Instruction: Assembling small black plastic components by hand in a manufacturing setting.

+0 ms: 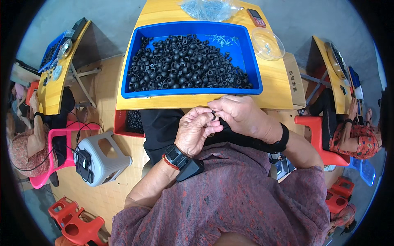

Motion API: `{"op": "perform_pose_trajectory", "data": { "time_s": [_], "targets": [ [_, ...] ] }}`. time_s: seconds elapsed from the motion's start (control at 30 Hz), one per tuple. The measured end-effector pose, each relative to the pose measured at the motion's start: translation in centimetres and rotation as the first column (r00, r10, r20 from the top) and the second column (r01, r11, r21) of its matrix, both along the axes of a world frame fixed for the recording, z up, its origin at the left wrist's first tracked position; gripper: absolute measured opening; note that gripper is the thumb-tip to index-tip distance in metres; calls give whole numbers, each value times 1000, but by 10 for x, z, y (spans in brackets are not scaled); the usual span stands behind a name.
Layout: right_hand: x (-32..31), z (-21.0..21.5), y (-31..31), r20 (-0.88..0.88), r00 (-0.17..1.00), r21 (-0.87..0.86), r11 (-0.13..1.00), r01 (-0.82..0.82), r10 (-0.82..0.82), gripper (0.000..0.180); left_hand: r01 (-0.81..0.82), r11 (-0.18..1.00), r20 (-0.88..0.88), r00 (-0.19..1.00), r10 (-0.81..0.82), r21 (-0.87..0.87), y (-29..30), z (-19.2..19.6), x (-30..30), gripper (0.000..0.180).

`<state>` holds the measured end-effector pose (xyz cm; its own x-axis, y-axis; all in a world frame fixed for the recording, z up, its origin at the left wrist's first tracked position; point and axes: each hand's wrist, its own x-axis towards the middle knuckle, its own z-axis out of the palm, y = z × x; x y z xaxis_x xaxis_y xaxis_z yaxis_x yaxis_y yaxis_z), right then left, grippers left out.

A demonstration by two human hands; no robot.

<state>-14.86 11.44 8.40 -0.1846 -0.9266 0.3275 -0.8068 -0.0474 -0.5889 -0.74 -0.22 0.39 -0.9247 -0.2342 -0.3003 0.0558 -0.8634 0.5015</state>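
My left hand (196,132) pinches a small round black plastic piece (213,116) between thumb and fingers, just off the table's front edge. Against it, my right hand (239,115) is closed with its fingertips pressed together; whatever lies between them is too small or hidden to make out. Beyond both hands a blue tray (191,25) stands on the yellow table (283,90). Heaped in the tray are many small black hollow round pieces (180,61), with tiny pale bits (223,40) in its far right corner.
A clear round dish (269,44) sits right of the tray, near a red-and-black handheld device (256,18). At the back lies a plastic bag of pale blue bits (209,9). Under the table is a red bin (123,124) of black pieces. People work at tables on both sides.
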Motion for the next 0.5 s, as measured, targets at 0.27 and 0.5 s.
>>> {"op": "perform_pose_trajectory", "data": {
  "time_s": [0.27, 0.5],
  "targets": [
    [3, 0, -1, 27, 1000, 18, 1000, 12, -13, 25, -50, 997, -46, 998, 53, 50, 1, 2, 0, 8],
    [3, 10, 3, -151, 984, 115, 991, -72, 89, 26, -24, 997, 21, 999, 25, -67, 1, 10, -1, 6]
  ]
}}
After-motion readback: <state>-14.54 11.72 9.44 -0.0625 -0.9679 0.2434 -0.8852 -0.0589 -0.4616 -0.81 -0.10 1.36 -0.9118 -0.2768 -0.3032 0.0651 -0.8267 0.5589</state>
